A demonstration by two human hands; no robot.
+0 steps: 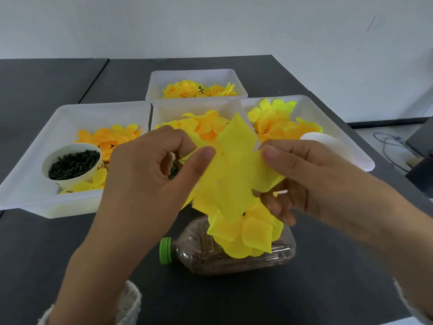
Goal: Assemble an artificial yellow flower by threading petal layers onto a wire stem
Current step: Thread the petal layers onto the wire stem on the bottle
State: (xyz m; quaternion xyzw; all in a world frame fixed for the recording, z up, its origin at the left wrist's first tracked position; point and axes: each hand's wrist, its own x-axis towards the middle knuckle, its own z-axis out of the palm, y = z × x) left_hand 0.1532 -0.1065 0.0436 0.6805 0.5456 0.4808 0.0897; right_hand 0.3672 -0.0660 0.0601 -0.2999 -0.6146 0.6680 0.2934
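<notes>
No readable brand, label or writing anywhere; bottle label not legible.

Left hand (pixel 150 174) raised over table (pixel 70 242), palm turned inward, thumb stretched right and pressed on left edge of petal layer (pixel 234 165), other fingers curled behind it. Pinching petal layer. Small dark green bit just inside curled left fingers, too hidden to identify.

Right hand (pixel 311 181) opposite, thumb on top of right petal, fingers curled underneath. Also pinching petal layer. Petal layer stretched flat between both grips, tilted toward camera, pointed petals fanning up and down.

Directly below the grips: more yellow petals (pixel 246 238) bunched together, resting over a clear bottle (pixel 229 256) lying on its side, green cap (pixel 166 250) pointing left, brown grainy fill inside. Wire stem not clearly visible; a tiny dark spot between the held layer and the lower petals, cannot tell.

Beyond the grips: middle tray (pixel 164 111) with yellow-orange petals. Left of left hand: left tray (pixel 30 184) with orange petals and a white cup (pixel 72 164) of dark green pieces. Behind right hand: right tray (pixel 346 127) with yellow petals and a white rounded object (pixel 328 141), partly hidden. Farthest back: back tray (pixel 159 80) with finished-looking yellow flowers (pixel 187 89).

Light patterned sleeves (pixel 128 306) at both wrists.
</notes>
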